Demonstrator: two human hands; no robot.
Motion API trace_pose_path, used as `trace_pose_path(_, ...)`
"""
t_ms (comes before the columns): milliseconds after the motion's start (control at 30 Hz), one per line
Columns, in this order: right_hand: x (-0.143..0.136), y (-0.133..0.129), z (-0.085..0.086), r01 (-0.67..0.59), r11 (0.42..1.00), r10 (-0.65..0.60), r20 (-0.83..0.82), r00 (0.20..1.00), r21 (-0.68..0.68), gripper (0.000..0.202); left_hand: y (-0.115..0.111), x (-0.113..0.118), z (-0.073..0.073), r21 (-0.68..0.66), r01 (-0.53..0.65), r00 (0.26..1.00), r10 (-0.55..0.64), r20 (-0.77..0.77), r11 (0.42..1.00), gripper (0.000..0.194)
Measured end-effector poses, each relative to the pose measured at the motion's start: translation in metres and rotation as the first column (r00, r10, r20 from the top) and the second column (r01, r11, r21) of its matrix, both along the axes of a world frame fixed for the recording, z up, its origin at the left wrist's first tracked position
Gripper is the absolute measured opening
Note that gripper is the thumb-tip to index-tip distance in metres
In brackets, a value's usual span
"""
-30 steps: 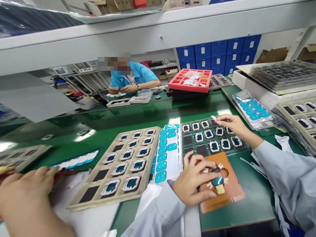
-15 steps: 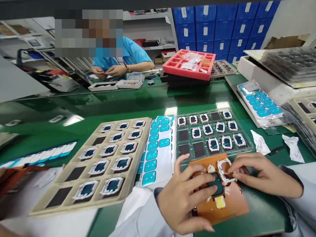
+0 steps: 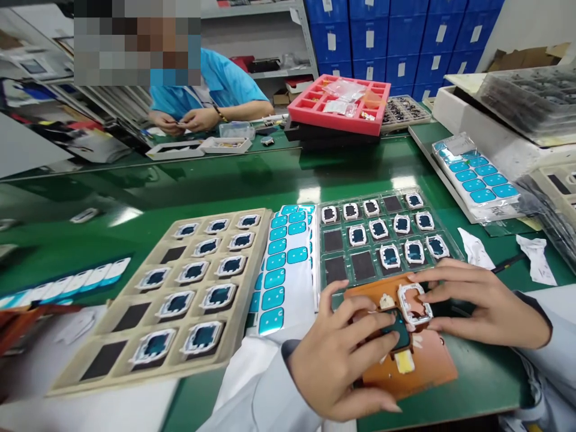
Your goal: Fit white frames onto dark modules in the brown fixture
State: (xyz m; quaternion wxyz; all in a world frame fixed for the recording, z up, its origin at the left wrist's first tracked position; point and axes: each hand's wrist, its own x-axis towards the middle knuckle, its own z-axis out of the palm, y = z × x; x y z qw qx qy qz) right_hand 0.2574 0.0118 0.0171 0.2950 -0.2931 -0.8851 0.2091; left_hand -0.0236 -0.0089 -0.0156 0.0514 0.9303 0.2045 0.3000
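Observation:
My left hand (image 3: 342,357) lies spread over an orange board (image 3: 434,367), its fingertips resting on a dark blue-green square panel (image 3: 404,336) in a holder there. The fingers partly cover this panel. At the board's upper right, my right hand (image 3: 490,306) grips a white watch-case-like frame (image 3: 407,312) by its right side, thumb below and fingers above. The frame stands tilted beside the panel, and the orange surface shows through its opening. A yellow pad (image 3: 405,362) sits on the board below the panel.
A beige tray (image 3: 263,252) and a clear tray (image 3: 454,249) hold similar white frames with dark panels. Between them lie sheets of turquoise stickers (image 3: 272,296). Crumpled white papers (image 3: 537,258) lie at right. A co-worker's hands (image 3: 191,120) are across the table, near a red foam tray (image 3: 335,120).
The white frame has turned to face me more, and my right-hand fingers have shifted to its right edge. My left hand stays on the panel. The view has shifted slightly.

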Motion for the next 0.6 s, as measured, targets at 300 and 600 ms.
trace_pose_path(300, -0.02, -0.011, -0.006, -0.005, 0.991, 0.02, -0.109, 0.994, 0.135, 0.024, -0.006, 0.011, 0.011, -0.181, -0.197, 0.944, 0.236, 0.231, 0.964, 0.027)
trace_pose_path(600, -0.031, -0.02, -0.018, -0.002, 0.992, 0.018, -0.129, 0.991, 0.129, 0.024, -0.006, 0.012, 0.01, -0.226, -0.292, 0.925, 0.335, 0.18, 0.929, 0.055)
